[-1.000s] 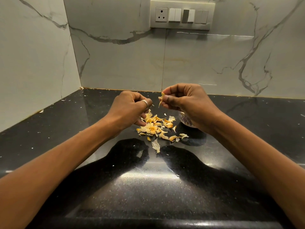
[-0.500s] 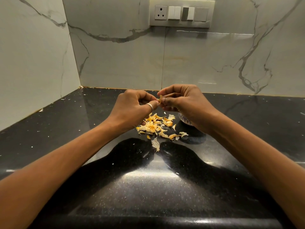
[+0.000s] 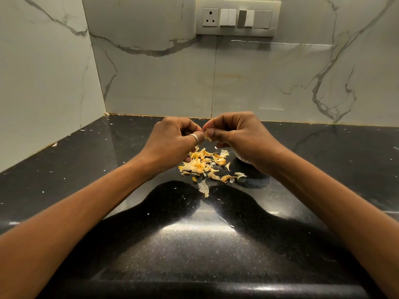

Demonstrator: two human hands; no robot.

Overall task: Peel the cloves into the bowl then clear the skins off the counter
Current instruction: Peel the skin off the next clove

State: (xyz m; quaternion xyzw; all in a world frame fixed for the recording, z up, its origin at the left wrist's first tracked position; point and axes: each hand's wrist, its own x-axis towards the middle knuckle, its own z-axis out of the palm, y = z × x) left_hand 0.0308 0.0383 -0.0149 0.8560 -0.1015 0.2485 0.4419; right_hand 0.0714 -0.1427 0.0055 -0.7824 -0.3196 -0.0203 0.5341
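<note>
The skins lie heaped on the worktop near its middle, with the bowl just to their right, mostly hidden behind the right hand. Above the heap the left hand and the right hand meet, a clove pinched between their fingertips. Behind them the back wall carries a switch panel and meets a side wall at the left.

Forearms extended; left hand, right hand raised, curled fingertips pinching clove between them.
</note>
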